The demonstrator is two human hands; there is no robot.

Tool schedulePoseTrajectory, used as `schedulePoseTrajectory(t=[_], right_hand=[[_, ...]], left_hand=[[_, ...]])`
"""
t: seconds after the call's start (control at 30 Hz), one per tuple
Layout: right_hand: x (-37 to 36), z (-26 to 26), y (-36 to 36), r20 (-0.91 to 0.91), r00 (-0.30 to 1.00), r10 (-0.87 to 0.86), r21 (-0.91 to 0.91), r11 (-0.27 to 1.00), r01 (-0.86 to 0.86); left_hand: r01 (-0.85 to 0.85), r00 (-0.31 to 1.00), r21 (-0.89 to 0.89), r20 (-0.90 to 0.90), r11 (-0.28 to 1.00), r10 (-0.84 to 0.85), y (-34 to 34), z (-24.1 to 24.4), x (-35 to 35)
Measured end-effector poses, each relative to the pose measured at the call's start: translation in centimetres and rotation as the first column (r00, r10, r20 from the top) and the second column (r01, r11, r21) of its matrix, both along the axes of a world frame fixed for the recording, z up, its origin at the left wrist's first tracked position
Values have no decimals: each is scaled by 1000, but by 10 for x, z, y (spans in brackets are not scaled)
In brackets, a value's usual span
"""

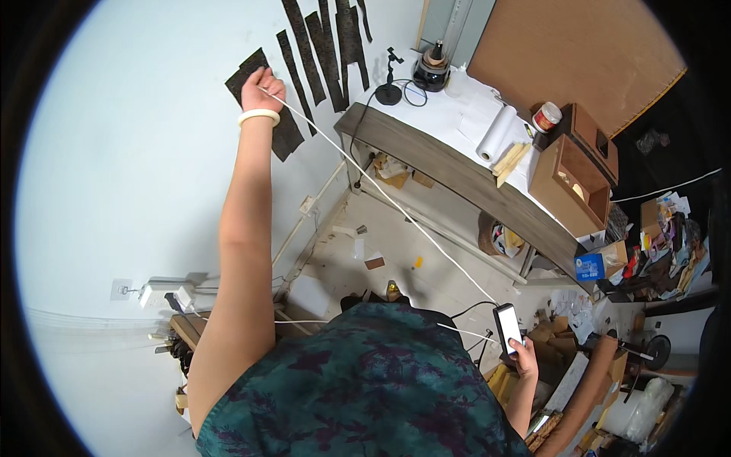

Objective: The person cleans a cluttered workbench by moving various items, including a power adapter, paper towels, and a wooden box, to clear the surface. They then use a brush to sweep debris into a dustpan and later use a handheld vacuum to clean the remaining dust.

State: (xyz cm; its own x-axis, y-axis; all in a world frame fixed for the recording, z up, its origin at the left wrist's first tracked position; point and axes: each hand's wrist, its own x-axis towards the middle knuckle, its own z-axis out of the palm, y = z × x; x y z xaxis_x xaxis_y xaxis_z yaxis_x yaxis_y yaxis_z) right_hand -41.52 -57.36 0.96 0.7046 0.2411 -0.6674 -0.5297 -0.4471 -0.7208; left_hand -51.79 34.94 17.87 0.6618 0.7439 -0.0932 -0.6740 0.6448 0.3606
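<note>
My left hand (262,90), with a pale bangle (258,117) at the wrist, is raised in front of dark textured strips (288,134) on the pale wall. Its fingers are curled round a white cable (365,174). The cable runs diagonally down to a phone-like device (508,329) with a bright white face, low on the right. My right hand (522,355) holds that device by its lower end, thumb on its face. A black cord also meets the device's top. Further dark strips (328,63) hang on the wall beside the left hand.
A desk (434,148) carries a small black stand (389,94), a white roll (497,132), a jar (546,117) and a brown box (571,183). A power strip (165,295) is at the left wall. Cardboard and rolled material (588,388) crowd the lower right.
</note>
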Motion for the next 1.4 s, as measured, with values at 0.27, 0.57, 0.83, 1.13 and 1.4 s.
schedulePoseTrajectory(t=[0.27,0.57,0.83,1.13,1.4], right_hand=[[16,21,80,522,733,436,-158,894,-419],[8,131,237,797,516,314,10,847,-531],[1,132,270,790,596,145,292,766,-573],[-9,127,289,768,630,115,367,726,-581],[-6,133,290,773,615,156,361,689,-628]], left_hand=[[301,899,644,-437,703,15,-121,55,-7],[769,635,562,-724,303,-269,-287,22,-51],[732,678,649,-660,209,-323,-358,54,-73],[625,780,760,-620,180,-88,-375,56,-71],[735,678,657,-705,170,-210,-361,57,-69]])
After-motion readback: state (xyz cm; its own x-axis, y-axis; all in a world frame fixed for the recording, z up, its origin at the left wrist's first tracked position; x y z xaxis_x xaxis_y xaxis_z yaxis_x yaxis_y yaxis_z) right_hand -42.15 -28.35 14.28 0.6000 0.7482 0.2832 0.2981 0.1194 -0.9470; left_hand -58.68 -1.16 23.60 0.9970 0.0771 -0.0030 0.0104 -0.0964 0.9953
